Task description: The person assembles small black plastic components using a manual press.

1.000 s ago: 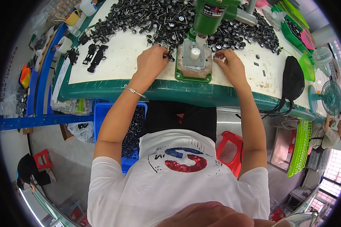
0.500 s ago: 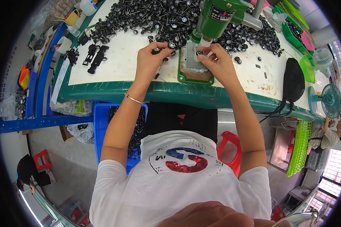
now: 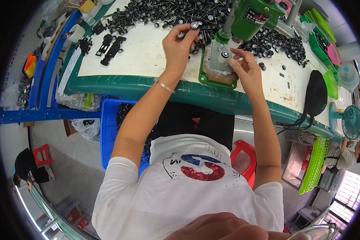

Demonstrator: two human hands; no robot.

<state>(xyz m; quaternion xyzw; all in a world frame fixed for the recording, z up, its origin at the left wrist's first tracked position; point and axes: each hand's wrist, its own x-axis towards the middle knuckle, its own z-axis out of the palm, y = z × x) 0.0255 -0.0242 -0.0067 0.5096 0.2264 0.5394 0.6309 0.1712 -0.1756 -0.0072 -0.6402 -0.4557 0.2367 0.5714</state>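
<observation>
Left hand (image 3: 179, 42) pinching wheel axle (image 3: 189, 29), green press (image 3: 257, 16) close right

White short-sleeved T-shirt (image 3: 188, 200) with a red-blue print, thin bracelet (image 3: 164, 86) on left wrist.

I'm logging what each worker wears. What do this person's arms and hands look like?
Both arms are bare below short white T-shirt sleeves. The left hand has a thin silver bracelet at its wrist; the right hand wears nothing. No gloves.
</observation>
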